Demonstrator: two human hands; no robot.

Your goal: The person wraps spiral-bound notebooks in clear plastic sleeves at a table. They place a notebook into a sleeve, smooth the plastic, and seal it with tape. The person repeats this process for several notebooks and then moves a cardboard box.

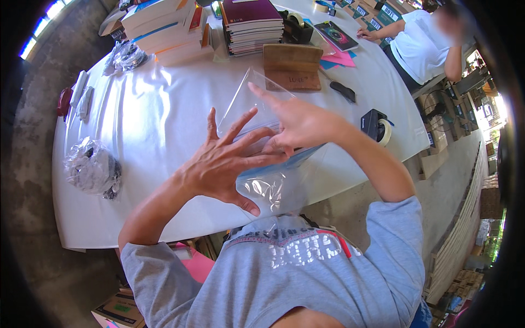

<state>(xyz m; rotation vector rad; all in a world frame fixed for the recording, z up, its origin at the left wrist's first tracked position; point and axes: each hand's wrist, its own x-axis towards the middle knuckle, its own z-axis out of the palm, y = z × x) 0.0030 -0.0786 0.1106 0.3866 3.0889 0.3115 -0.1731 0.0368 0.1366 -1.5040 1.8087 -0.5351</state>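
Clear plastic film [273, 191] lies around a flat item with a blue edge [292, 164], perhaps a book, at the table's near side. Most of that item is hidden under my hands. My left hand [219, 164] is spread wide over it, fingers apart and thumb pointing toward me. From the right, my right hand [309, 123] reaches across with its index finger stretched out over the film's far corner. Its thumb side meets my left fingertips above the item. Neither hand visibly grips anything.
A brown wooden stand [292, 68] sits just beyond the film, beside a dark brush [343, 91]. Book stacks [254, 27] rise at the far edge. A tape dispenser [376, 127] stands right; bundled plastic [94, 168] lies left. Another person [421, 46] sits at far right.
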